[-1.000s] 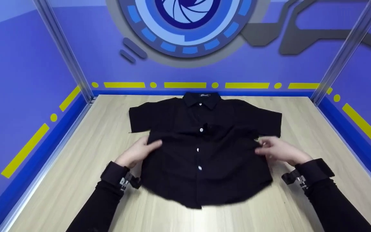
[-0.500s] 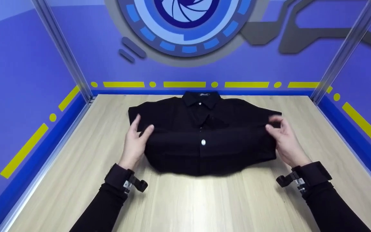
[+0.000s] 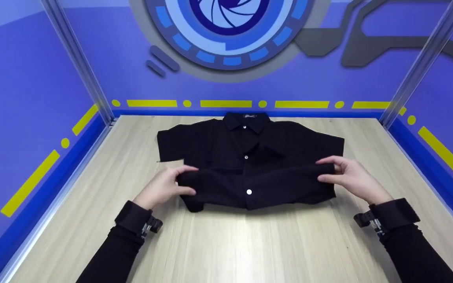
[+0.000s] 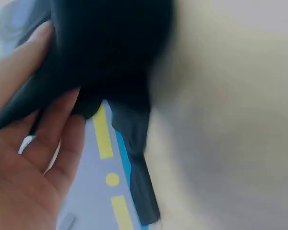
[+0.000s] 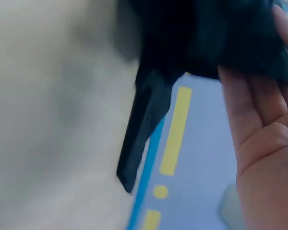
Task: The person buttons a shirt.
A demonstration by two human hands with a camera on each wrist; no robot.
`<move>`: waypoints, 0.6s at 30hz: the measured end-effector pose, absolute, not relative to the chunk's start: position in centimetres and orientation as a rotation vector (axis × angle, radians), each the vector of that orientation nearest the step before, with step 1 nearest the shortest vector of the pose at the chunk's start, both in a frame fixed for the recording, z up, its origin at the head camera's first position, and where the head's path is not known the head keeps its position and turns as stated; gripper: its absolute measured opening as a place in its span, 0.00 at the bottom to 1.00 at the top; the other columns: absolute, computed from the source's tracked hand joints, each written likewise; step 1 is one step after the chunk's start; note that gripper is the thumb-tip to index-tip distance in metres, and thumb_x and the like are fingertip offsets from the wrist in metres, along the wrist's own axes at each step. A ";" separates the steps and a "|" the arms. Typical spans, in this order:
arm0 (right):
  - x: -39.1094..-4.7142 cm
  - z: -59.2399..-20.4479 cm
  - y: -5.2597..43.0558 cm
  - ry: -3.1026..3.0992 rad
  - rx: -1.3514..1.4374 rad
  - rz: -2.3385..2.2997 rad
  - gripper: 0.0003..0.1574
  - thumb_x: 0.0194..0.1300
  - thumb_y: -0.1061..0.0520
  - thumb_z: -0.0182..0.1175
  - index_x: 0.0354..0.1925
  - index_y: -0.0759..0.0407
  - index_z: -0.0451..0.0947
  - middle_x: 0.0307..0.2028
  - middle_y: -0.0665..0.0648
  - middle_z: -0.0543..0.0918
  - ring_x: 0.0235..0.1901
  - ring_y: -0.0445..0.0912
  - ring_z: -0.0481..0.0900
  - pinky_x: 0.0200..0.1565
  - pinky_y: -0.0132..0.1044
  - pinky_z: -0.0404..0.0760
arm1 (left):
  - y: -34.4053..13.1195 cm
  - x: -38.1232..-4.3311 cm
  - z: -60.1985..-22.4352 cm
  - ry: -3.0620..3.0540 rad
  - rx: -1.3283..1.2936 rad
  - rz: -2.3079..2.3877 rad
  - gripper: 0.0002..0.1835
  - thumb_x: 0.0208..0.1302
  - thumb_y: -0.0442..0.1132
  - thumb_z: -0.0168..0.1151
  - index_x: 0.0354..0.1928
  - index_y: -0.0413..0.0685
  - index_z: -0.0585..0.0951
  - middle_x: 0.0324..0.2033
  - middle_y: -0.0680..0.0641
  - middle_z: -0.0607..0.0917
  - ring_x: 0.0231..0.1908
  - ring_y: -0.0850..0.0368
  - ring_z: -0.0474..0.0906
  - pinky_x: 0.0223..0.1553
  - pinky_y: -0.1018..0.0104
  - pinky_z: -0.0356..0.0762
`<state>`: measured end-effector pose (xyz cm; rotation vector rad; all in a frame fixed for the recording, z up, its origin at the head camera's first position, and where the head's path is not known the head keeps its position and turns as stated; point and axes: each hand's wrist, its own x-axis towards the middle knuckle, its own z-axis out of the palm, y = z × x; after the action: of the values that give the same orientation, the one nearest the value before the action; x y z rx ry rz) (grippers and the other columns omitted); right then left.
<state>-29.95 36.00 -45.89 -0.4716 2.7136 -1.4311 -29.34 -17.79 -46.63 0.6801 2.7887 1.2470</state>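
A black short-sleeved button-up shirt (image 3: pixel 218 184) lies front up, its collar (image 3: pixel 247 122) toward the back wall and both sleeves spread. Its lower body is folded up and bulges toward the person. My left hand (image 3: pixel 162 186) pinches the left side of this fold between thumb and fingers; in the left wrist view the cloth (image 4: pixel 110 48) passes between the thumb and the fingers of my hand (image 4: pixel 36 158). On the other side my right hand (image 3: pixel 354 177) pinches the fold's right end, and the right wrist view shows dark cloth (image 5: pixel 201 38) over the fingers of my hand (image 5: pixel 266 129). The hem is hidden.
The shirt is on a light wooden table (image 3: pixel 242 251). Blue-purple panels with yellow marks enclose it at the back (image 3: pixel 104 67) and both sides, joined by metal corner posts (image 3: pixel 78 59). A camera is strapped to each wrist.
Both hands lifted the shirt's lower part and carried it up toward the collar, then came back slightly toward the person. The shirt's lower edge went from lying spread out to folded up, shortening it.
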 end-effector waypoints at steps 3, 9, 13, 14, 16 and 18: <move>-30.3 -46.1 35.7 2.861 -0.536 -1.197 0.18 0.56 0.49 0.71 0.44 0.50 0.79 0.28 0.50 0.85 0.27 0.39 0.80 0.29 0.30 0.78 | -17.9 -29.3 -46.9 2.891 0.713 0.996 0.29 0.46 0.43 0.78 0.55 0.57 0.81 0.50 0.54 0.84 0.52 0.58 0.78 0.56 0.58 0.74; -32.0 -46.3 34.7 3.190 -0.726 -0.872 0.12 0.52 0.62 0.71 0.31 0.52 0.75 0.32 0.50 0.76 0.30 0.44 0.74 0.33 0.35 0.73 | -16.8 -30.4 -46.3 3.229 0.798 0.676 0.12 0.50 0.35 0.74 0.39 0.52 0.87 0.36 0.54 0.84 0.41 0.55 0.80 0.45 0.58 0.78; -32.9 -45.0 34.3 3.424 -0.858 -0.998 0.16 0.46 0.71 0.68 0.29 0.57 0.73 0.40 0.54 0.74 0.39 0.46 0.72 0.40 0.36 0.69 | -15.9 -31.4 -45.0 3.605 0.837 0.751 0.16 0.50 0.25 0.68 0.39 0.51 0.88 0.32 0.51 0.77 0.38 0.52 0.74 0.52 0.53 0.78; -32.8 -44.6 34.3 3.458 -0.889 -1.039 0.17 0.45 0.72 0.68 0.29 0.57 0.72 0.41 0.54 0.75 0.39 0.46 0.72 0.41 0.35 0.69 | -15.7 -31.4 -44.6 3.661 0.838 0.820 0.18 0.49 0.24 0.67 0.40 0.53 0.88 0.32 0.50 0.76 0.38 0.51 0.73 0.51 0.54 0.78; -32.5 -43.9 34.5 3.451 -0.990 -1.086 0.19 0.44 0.74 0.66 0.28 0.57 0.71 0.43 0.53 0.76 0.41 0.45 0.73 0.42 0.31 0.69 | -15.8 -31.4 -43.9 3.667 0.906 0.938 0.22 0.46 0.21 0.65 0.39 0.55 0.89 0.32 0.50 0.74 0.38 0.51 0.70 0.49 0.57 0.77; -31.9 -43.6 34.8 3.331 -1.135 -1.077 0.21 0.41 0.78 0.62 0.26 0.57 0.69 0.43 0.53 0.78 0.42 0.44 0.73 0.44 0.30 0.68 | -16.2 -31.0 -43.5 3.578 0.984 0.925 0.22 0.45 0.22 0.66 0.37 0.58 0.89 0.32 0.50 0.72 0.37 0.52 0.67 0.40 0.59 0.75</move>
<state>-31.87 34.76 -43.64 -1.1345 3.3307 -1.0773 -30.97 -16.21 -43.52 0.9837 3.5776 0.9249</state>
